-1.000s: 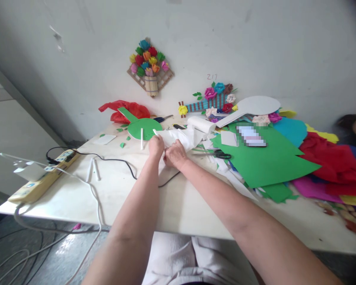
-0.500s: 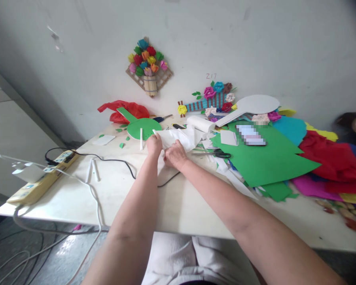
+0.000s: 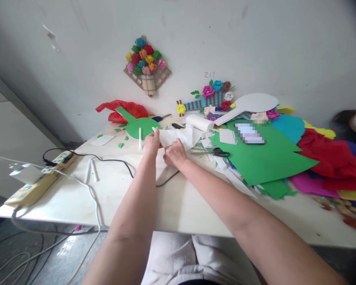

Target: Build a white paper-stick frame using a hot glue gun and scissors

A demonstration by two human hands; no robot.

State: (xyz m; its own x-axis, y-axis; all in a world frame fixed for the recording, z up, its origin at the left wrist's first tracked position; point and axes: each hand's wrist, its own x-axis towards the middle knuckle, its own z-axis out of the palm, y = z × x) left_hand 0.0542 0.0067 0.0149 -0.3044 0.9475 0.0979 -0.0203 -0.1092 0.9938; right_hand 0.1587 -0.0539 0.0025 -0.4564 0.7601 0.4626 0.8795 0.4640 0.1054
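Note:
My left hand (image 3: 152, 143) and my right hand (image 3: 174, 154) are side by side at the far middle of the white table (image 3: 172, 202), both closed on a sheet of white paper (image 3: 179, 137) that lies crumpled in front of them. A green paper paddle shape (image 3: 139, 127) with a white rolled stick (image 3: 140, 138) on it sits just left of my left hand. Black-handled scissors (image 3: 216, 152) lie just right of my right hand.
A big green sheet (image 3: 264, 158) and red, blue, yellow and pink papers cover the right side. A power strip (image 3: 38, 178) with cables lies at the left. Two white rolled sticks (image 3: 91, 171), a red bag (image 3: 121, 109) and paper-flower crafts on the wall are also in view.
Both hands stay on the white paper; my left hand has edged slightly farther along its edge. The view has shifted a little.

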